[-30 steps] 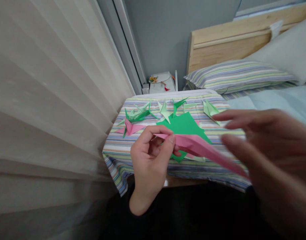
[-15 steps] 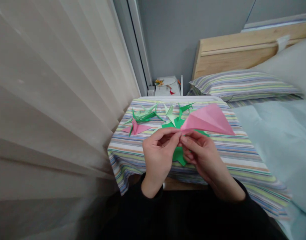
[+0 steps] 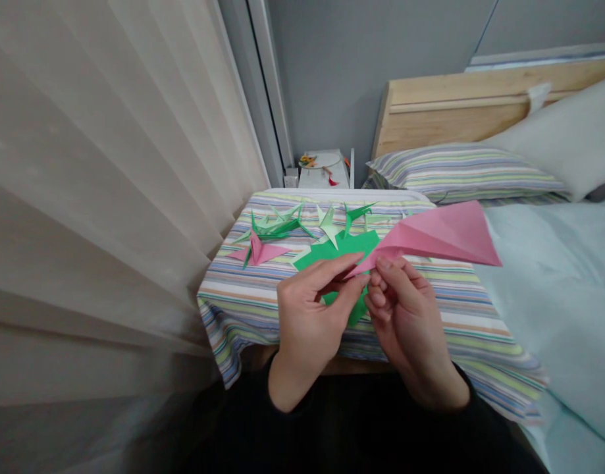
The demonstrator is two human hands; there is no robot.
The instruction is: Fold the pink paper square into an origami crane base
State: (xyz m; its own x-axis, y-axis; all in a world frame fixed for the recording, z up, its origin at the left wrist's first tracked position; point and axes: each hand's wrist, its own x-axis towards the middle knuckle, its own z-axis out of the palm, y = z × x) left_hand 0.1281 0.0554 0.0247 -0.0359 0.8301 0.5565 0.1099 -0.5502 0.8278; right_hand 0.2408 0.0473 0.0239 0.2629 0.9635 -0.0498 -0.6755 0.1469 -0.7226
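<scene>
A sheet of pink origami paper (image 3: 440,230), partly folded with creases fanning toward its wide right end, is held above the table. My left hand (image 3: 315,313) has thumb and fingers near its narrow left tip, closed on it. My right hand (image 3: 405,309) pinches the same paper a little further right, its other fingers curled under. Beneath both hands lies a green paper piece (image 3: 326,249) with a jagged outline, partly hidden. Left of my hands rests a pink paper crane (image 3: 257,252), beside several green paper cranes (image 3: 280,227).
A striped cloth (image 3: 243,293) covers the small table. Behind it stands a white cabinet (image 3: 319,174) with small items on top. A pale curtain (image 3: 109,197) hangs close on the left; a bed with light blue bedding (image 3: 553,283) and a striped pillow (image 3: 470,171) is right.
The pink paper has shifted right and its narrow end now shows between my hands, which have moved slightly apart. More of the green paper is visible. The view has turned slightly.
</scene>
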